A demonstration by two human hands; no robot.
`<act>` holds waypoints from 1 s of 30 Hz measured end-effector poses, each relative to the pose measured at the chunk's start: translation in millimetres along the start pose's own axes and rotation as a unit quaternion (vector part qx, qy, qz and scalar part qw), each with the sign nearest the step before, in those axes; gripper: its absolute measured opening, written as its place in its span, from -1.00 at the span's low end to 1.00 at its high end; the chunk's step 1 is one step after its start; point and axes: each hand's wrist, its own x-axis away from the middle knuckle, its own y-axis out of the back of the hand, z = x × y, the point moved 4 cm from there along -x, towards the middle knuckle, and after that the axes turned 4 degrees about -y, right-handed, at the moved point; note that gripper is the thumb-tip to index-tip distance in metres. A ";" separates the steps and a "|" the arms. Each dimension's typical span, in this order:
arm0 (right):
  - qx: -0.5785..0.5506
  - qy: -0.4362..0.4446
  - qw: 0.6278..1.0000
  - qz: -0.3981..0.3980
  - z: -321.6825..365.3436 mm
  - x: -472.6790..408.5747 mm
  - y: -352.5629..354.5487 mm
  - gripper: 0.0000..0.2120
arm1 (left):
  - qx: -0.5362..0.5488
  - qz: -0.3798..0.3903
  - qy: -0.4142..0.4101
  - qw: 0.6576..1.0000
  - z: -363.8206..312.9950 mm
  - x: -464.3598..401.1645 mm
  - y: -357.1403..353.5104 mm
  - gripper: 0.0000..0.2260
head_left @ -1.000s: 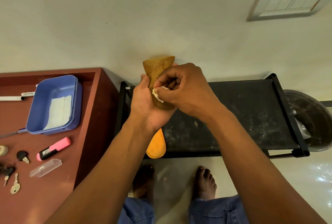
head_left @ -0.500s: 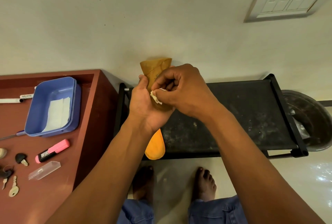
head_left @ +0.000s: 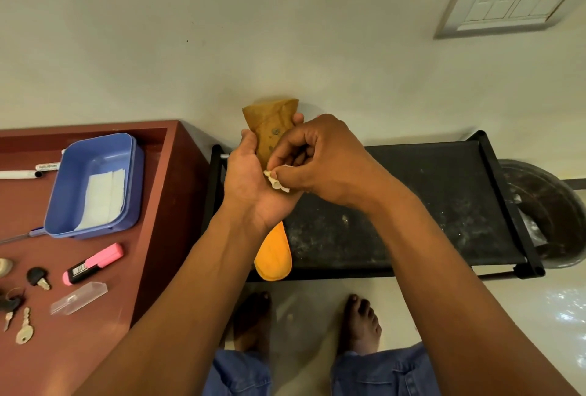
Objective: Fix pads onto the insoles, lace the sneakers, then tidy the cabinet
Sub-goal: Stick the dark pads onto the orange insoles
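An orange-brown insole [head_left: 272, 129] is held upright in my left hand [head_left: 253, 186]; its bright orange heel end [head_left: 273, 256] hangs below my wrist. Its middle is covered by my hands. My right hand [head_left: 320, 157] pinches a small crumpled white pad [head_left: 275, 179] against the insole's face, thumb and fingers closed on it. A blue tray [head_left: 133, 180] on the red-brown cabinet [head_left: 165, 237] holds white pad sheets [head_left: 101, 199].
A pink highlighter [head_left: 93, 264], a clear plastic cap [head_left: 79, 297], keys [head_left: 23, 330] and pens [head_left: 22, 173] lie on the cabinet top. A black rack [head_left: 428, 205] stands behind my hands, a dark round basin [head_left: 551, 214] to its right. My bare feet are on the floor below.
My right hand's fingers shifted slightly on the white pad against the insole. The insole has stayed upright in my left hand; the camera view moved a little.
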 end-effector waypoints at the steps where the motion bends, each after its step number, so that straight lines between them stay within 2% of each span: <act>1: 0.014 -0.008 0.999 0.028 -1.0 0.6 1.1 -0.91 | -0.002 0.011 -0.005 1.000 -2.1 0.8 -1.2 -0.32; 3: 0.034 -0.024 0.998 0.051 -4.4 2.2 4.8 -0.90 | -0.007 0.032 -0.019 0.999 -4.3 3.2 -4.0 -0.32; 5: 0.036 -0.035 0.998 0.034 -9.2 3.4 10.3 -0.91 | 0.001 0.045 -0.031 0.999 -3.7 5.3 -6.9 -0.31; 9: 0.042 -0.019 0.995 -0.089 -16.5 0.3 16.4 -0.94 | 0.006 0.049 -0.041 0.998 -1.9 1.2 -6.8 -0.32; 11: 0.043 -0.013 0.992 -0.117 -17.1 -1.7 15.8 -0.95 | -0.001 0.044 -0.049 0.998 -2.6 -1.5 -4.5 -0.33; 16: 0.041 -0.053 0.997 -0.038 -20.0 -2.2 14.4 -0.94 | -0.044 0.048 -0.066 0.996 -6.1 -3.3 -2.9 -0.21; 19: -0.017 -0.065 0.997 -0.035 -22.0 0.6 24.9 -0.95 | -0.096 0.035 -0.084 0.991 -4.6 -5.0 -0.5 -0.36; 22: -0.102 -0.084 0.986 -0.107 -28.7 1.1 40.1 -0.94 | -0.125 0.017 -0.090 0.988 4.8 0.6 -3.0 -0.54; 25: -0.183 -0.110 0.965 -0.151 -35.4 1.0 43.5 -0.92 | -0.135 0.022 -0.081 0.987 19.8 8.6 -7.0 -0.61; 30: -0.255 -0.176 0.944 -0.112 -42.9 2.2 32.6 -0.91 | -0.121 0.036 -0.049 0.991 36.5 19.8 -12.1 -0.62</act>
